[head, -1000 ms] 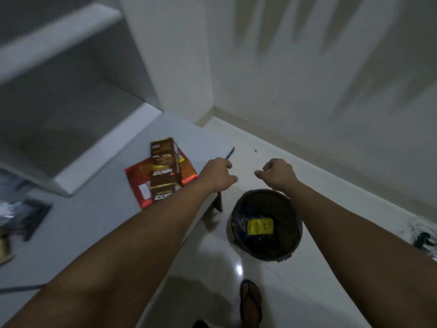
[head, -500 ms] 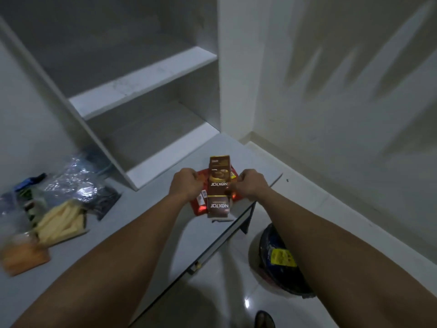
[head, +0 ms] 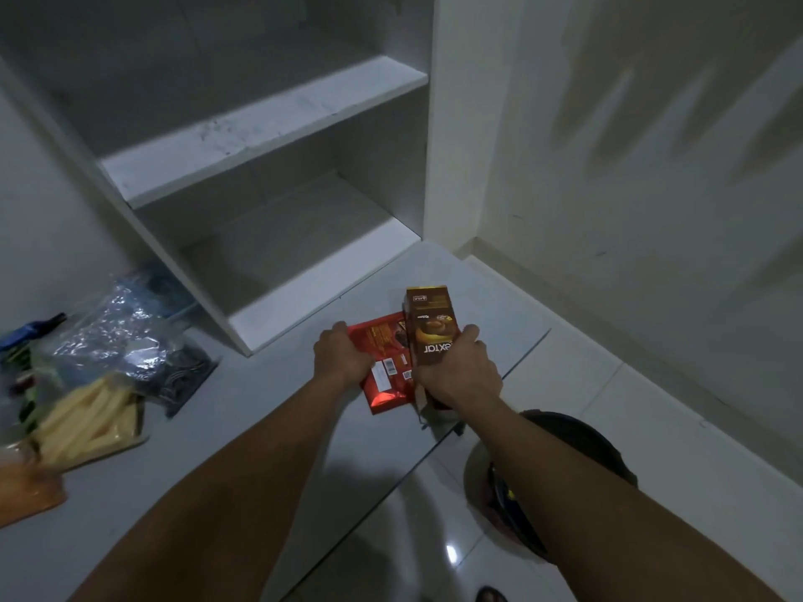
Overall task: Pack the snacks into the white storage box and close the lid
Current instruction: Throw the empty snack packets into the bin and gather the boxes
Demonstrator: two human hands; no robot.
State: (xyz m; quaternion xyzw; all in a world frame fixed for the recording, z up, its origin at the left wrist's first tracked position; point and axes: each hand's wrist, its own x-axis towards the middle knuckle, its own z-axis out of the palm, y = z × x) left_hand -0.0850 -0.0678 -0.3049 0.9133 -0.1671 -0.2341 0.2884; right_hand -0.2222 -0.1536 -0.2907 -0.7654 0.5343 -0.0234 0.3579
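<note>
Lifted since before, brown snack box (head: 431, 328) tilts in my right hand's (head: 456, 375) grasping fingers; left hand (head: 341, 358) pinches red packet (head: 384, 371) beside it.

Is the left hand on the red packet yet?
Touching. The head view shows the left hand gripping the left edge of the red packet, its fingers curled over it with no gap.

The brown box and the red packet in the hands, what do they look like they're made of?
Brown box: apparently printed cardboard with a slight sheen; flat faces, crisp folded edges, and a pale raw flap at its near end. The right hand grips it.

Red packet: likely glossy foil or plastic film; it crinkles and throws bright highlights. The left hand holds its edge.
</note>
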